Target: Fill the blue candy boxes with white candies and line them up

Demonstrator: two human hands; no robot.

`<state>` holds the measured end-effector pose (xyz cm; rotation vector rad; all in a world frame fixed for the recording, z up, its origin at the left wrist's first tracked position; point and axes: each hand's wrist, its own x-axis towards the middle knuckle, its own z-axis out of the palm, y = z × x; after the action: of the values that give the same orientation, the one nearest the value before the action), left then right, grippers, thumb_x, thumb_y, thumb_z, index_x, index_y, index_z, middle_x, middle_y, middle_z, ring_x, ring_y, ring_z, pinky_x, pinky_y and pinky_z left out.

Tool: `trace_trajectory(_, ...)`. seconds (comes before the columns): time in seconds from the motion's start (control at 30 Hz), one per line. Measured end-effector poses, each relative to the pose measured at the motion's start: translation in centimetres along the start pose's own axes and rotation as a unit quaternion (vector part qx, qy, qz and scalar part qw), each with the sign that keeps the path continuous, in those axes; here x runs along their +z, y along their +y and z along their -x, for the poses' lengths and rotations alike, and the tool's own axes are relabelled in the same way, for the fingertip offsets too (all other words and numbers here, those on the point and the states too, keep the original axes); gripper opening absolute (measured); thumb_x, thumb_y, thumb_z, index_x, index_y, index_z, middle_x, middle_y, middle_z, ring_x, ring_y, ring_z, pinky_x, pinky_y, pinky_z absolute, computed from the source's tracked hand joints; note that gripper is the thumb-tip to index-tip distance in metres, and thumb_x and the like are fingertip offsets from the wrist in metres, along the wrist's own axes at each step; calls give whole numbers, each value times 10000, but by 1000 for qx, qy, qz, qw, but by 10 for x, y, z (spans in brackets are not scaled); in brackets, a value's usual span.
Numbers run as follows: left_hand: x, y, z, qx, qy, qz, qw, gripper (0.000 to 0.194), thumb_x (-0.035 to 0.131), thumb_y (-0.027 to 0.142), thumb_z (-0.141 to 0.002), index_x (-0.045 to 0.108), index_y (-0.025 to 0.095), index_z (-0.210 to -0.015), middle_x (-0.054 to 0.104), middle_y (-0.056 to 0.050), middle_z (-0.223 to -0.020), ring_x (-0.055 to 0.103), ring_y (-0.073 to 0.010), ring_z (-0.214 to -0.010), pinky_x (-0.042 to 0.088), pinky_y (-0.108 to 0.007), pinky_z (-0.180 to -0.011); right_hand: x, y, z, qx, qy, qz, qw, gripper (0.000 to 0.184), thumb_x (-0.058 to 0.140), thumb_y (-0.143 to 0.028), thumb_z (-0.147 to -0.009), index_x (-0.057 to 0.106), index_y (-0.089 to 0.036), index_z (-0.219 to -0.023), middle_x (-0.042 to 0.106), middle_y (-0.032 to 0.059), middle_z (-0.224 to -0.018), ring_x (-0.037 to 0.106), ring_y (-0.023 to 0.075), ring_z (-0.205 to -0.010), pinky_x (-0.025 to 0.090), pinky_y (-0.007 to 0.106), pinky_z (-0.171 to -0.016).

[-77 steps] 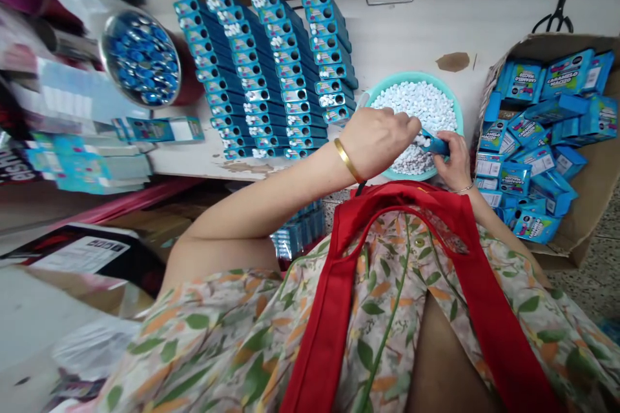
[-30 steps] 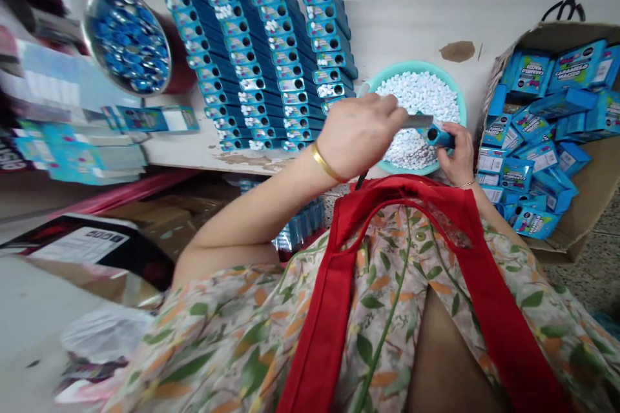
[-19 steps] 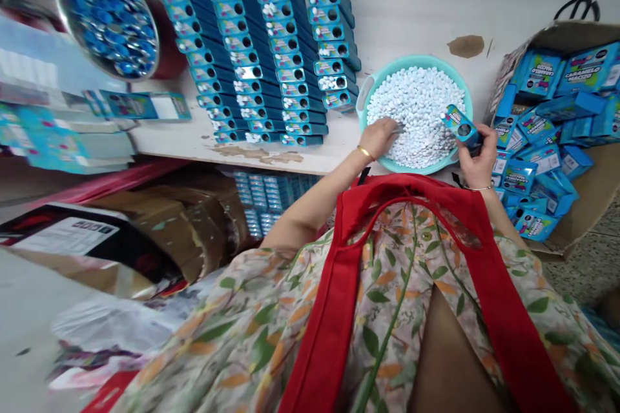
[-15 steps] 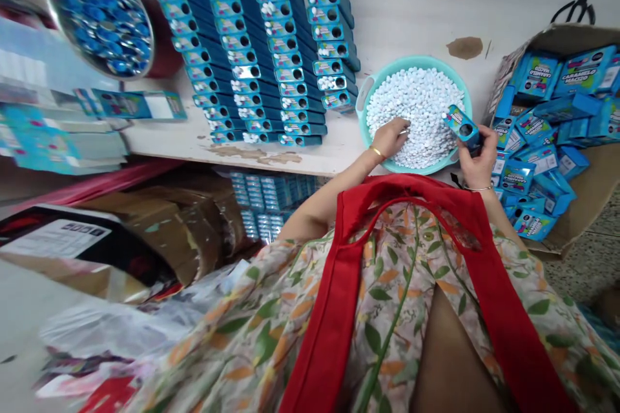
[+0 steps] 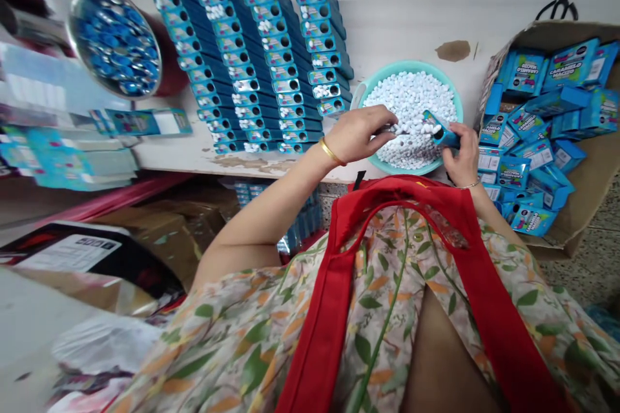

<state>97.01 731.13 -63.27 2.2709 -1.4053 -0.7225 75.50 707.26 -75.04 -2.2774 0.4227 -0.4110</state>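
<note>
My left hand (image 5: 358, 134) is closed round a metal scoop (image 5: 407, 130) heaped with small white candies and holds it over the teal bowl (image 5: 450, 89). The bowl is full of the same white candies (image 5: 411, 100). The scoop's tip meets the round hole of a small blue box (image 5: 440, 130), which my right hand (image 5: 461, 156) grips at the bowl's right rim. A gold bangle sits on my left wrist.
Several rows of blue boxes (image 5: 261, 58) with filled holes lie on the white table (image 5: 421, 13). A cardboard carton (image 5: 588, 168) of blue boxes is at the right, with scissors (image 5: 559, 3) behind it. A round tin of blue wrapped pieces (image 5: 116, 42) stands at the left.
My left hand dug the scoop into the candies, then lifted it loaded to the blue box's hole. My right hand brought the box back toward the scoop.
</note>
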Motion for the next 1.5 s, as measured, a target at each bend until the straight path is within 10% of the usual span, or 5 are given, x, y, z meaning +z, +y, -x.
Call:
trace_trajectory(0.33,-44,90,-6,-6,-38,-166,985,355,431,131,-1094,774,184,-1168,743,-109,-1023,739,-263,-1067,554,-362,-853,18,-4,-1,-35,-20,-3,999,456,610,-278,-892,617,-285,-1348,762,132,-1400,715,360,-1333,580,691,-1208)
trace_trajectory(0.47,-44,66,9,-30,-10,-165,986,324,442,175,-1101,750,187,-1201,755,-138,-1112,725,-284,-1083,547,-381,-814,15,-2,-1,-17,-33,-16,999,438,615,-309,-913,603,-289,-1350,749,137,-1420,708,365,-1354,556,705,-1230)
trace_trajectory(0.7,59,-49,14,-194,-44,-80,977,212,604,203,-1007,725,183,-1180,761,-187,-1243,723,-361,-1169,554,-436,-930,2,10,0,-17,17,-47,999,411,651,-353,-958,612,-281,-1361,735,126,-1383,720,346,-1327,574,685,-1207)
trace_trajectory(1.0,152,-49,-40,-186,2,102,977,324,580,219,-1041,701,151,-1333,756,-168,-1381,698,-316,-1305,525,-410,-1119,-3,12,-1,74,54,-69,993,463,741,-460,-921,612,-269,-1322,694,84,-1274,723,301,-1234,579,622,-1186)
trace_trajectory(1.5,-2,-1,-4,41,33,-12,999,239,637,334,-1042,747,210,-1214,774,-83,-1114,733,-258,-1033,567,-379,-922,2,-5,-3,11,-8,2,1000,378,623,-329,-904,640,-272,-1278,754,131,-1372,704,350,-1341,572,683,-1224)
